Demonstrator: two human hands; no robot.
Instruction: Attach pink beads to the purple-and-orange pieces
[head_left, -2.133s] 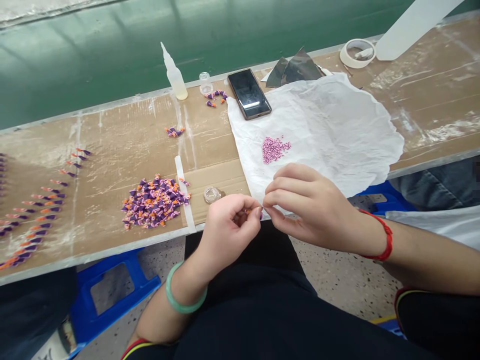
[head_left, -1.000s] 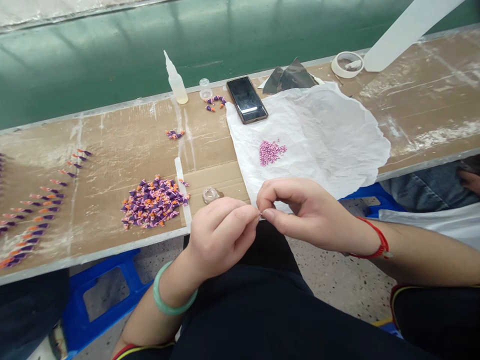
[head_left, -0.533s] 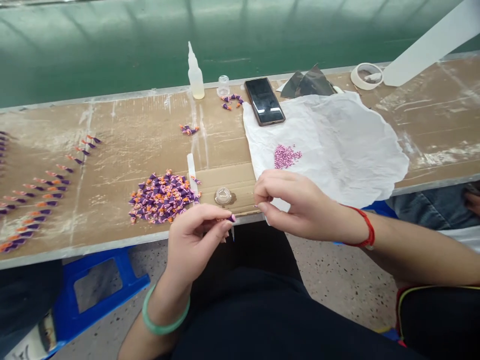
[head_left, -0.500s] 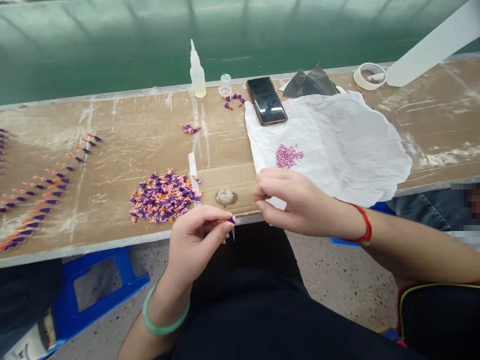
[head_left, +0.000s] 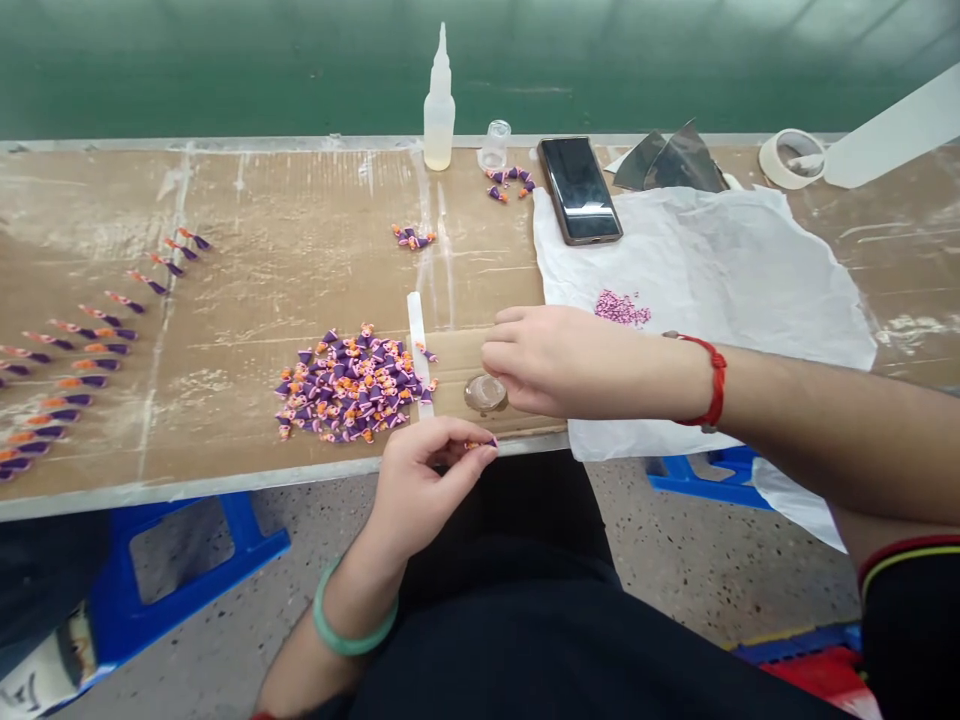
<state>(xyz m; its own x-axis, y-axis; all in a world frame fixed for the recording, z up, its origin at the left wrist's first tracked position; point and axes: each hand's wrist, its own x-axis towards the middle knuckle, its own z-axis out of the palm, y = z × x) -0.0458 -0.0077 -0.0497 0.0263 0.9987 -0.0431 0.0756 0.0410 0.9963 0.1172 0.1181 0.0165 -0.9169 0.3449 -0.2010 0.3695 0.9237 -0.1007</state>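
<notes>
Purple-and-orange piece [head_left: 480, 443] is pinched closed in the left hand [head_left: 424, 480], just over the front edge of the cardboard-topped bench [head_left: 225, 200]. Right hand [head_left: 570, 360] is held open, nothing seen in it, directly beside a clear round dish [head_left: 486, 393]. A heap of like pieces [head_left: 352, 385] is spread further left.

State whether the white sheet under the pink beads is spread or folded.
Spread: the crinkled white sheet lies open, the pink beads heaped on top.
</notes>
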